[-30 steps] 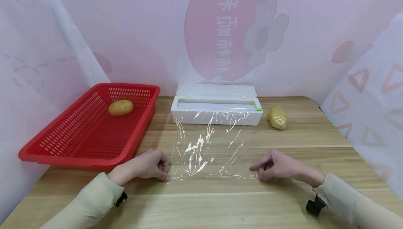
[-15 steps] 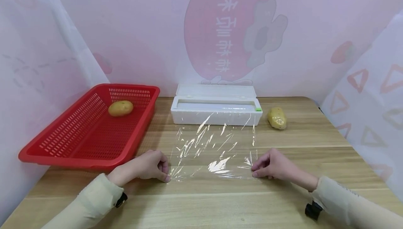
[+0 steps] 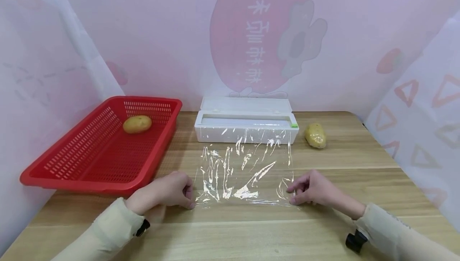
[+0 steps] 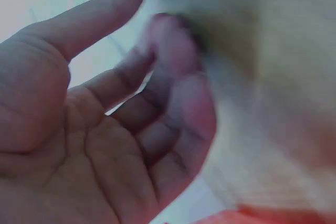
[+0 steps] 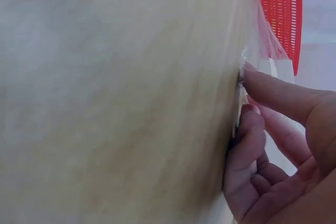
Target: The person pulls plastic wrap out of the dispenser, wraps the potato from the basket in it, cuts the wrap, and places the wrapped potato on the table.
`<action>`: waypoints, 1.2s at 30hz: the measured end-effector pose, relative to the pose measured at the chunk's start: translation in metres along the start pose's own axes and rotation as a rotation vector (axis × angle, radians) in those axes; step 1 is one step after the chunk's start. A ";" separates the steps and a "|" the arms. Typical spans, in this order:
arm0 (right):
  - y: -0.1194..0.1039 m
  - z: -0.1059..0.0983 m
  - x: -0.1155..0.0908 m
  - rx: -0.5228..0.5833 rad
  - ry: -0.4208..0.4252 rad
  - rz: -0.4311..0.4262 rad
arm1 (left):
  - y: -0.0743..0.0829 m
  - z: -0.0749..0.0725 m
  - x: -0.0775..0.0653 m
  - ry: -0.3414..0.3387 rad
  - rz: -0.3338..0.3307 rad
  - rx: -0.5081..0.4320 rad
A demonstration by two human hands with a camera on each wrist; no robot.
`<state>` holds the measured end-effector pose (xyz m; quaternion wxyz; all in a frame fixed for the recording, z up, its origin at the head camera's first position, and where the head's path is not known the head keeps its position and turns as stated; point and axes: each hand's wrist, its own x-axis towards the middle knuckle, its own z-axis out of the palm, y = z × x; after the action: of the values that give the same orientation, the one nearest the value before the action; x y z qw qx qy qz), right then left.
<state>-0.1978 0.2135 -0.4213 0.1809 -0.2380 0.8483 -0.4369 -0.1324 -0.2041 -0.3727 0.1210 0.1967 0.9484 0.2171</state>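
Observation:
A sheet of cling film [image 3: 248, 173], clear and wrinkled, stretches from the front of a white dispenser box [image 3: 248, 134] across the wooden table. At its near left corner my left hand [image 3: 176, 191] pinches the film between thumb and curled fingers. My right hand [image 3: 312, 189] holds the opposite near corner, its thumb and forefinger on the film's edge. The right wrist view shows the right thumb [image 5: 283, 90] against the table by the film. In the left wrist view the left fingers [image 4: 181, 77] are curled; the film itself is hard to make out there.
A red plastic basket [image 3: 143, 180] stands on the left with a potato [image 3: 137, 124] inside. Another potato [image 3: 315, 135], shiny as if wrapped, lies right of the box. The box's lid [image 3: 246, 104] is raised at the back, near a printed curtain [image 3: 161, 33].
My right thumb and forefinger have closed in on the film's right corner and shifted slightly. The film's creases have changed. My left hand has stayed nearly in place.

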 end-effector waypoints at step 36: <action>-0.007 0.001 0.006 0.046 -0.047 0.048 | 0.027 -0.159 0.026 0.016 -0.044 0.150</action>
<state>-0.2002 0.2061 -0.4166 0.2167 -0.2236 0.8391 -0.4459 -0.1975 -0.2286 -0.2249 0.1032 0.1824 0.9671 0.1445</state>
